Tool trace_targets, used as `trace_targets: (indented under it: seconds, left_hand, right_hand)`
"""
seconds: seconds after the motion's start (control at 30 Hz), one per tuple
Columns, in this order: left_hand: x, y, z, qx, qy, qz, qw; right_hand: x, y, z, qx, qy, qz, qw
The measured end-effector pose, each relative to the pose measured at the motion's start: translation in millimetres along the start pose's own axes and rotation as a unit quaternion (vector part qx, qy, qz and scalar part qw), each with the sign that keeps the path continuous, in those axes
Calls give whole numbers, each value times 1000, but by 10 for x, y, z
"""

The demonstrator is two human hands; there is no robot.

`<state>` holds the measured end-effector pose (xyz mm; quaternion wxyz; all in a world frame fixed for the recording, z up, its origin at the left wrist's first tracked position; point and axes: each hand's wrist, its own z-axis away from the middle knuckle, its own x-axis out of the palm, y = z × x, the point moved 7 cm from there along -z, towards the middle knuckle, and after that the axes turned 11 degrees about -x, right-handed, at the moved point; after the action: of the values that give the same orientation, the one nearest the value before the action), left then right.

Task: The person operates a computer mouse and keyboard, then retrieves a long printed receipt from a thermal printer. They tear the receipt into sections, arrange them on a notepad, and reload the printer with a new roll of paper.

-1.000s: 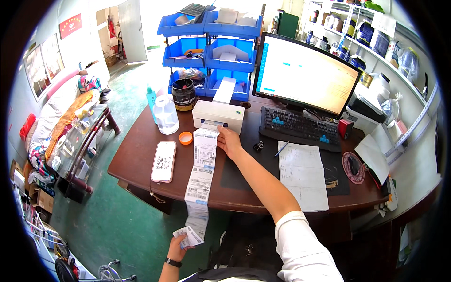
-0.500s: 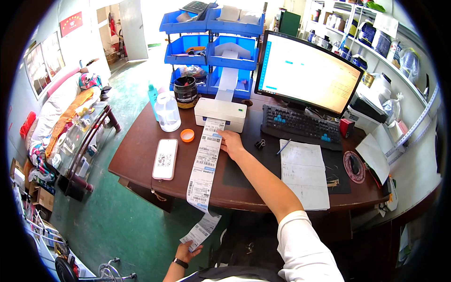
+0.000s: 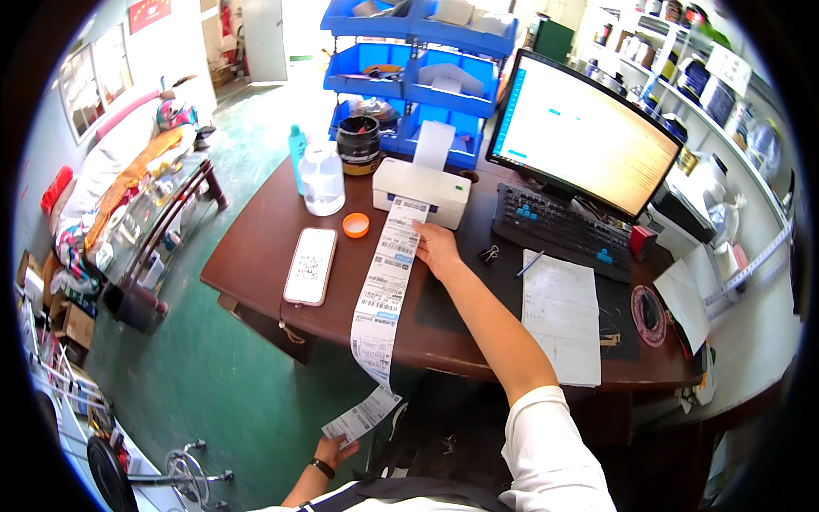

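Note:
A long strip of printed shipping labels [image 3: 384, 294] comes out of the front of a white label printer [image 3: 418, 186] and runs over the desk's near edge. My right hand [image 3: 437, 248] pinches the strip's right side just below the printer outlet. Down past the desk edge, my left hand [image 3: 334, 452] has its fingers closed on the strip's free end, where the paper bends leftward. Behind the printer a short tail of label paper [image 3: 434, 143] stands up in front of the blue bins.
Left of the strip lie a phone [image 3: 310, 266] and an orange cap [image 3: 356, 225]. A clear bottle [image 3: 323, 183] and black jar [image 3: 358, 149] stand behind. To the right are a monitor [image 3: 589, 128], keyboard [image 3: 559, 229], binder clip [image 3: 489, 253] and paper sheets [image 3: 561, 320]. Blue bins [image 3: 478, 104] rise at the back.
The paper behind the printer, which reached up into a blue bin, is now a short tail. Both hands keep hold of the strip, and the head view has shifted slightly.

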<state>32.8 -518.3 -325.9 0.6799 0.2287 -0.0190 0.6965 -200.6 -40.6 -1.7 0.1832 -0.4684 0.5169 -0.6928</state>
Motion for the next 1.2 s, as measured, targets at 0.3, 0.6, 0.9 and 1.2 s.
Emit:
trace_targets:
  seconds: [0.3, 0.6, 0.9, 1.2]
  left_hand:
    - [-68, -193, -128, 1, -9, 45, 999]
    - [174, 4, -67, 18, -36, 33, 999]
    - [225, 29, 93, 70, -57, 12, 996]
    - [201, 239, 182, 214, 67, -132, 965]
  right_hand:
    - [-100, -13, 62, 24, -4, 71, 997]
    - [-31, -47, -7, 15, 5, 184, 983]
    - [1086, -347, 1299, 171, -515, 390, 744]
    - [1156, -251, 1004, -232, -302, 462, 801]
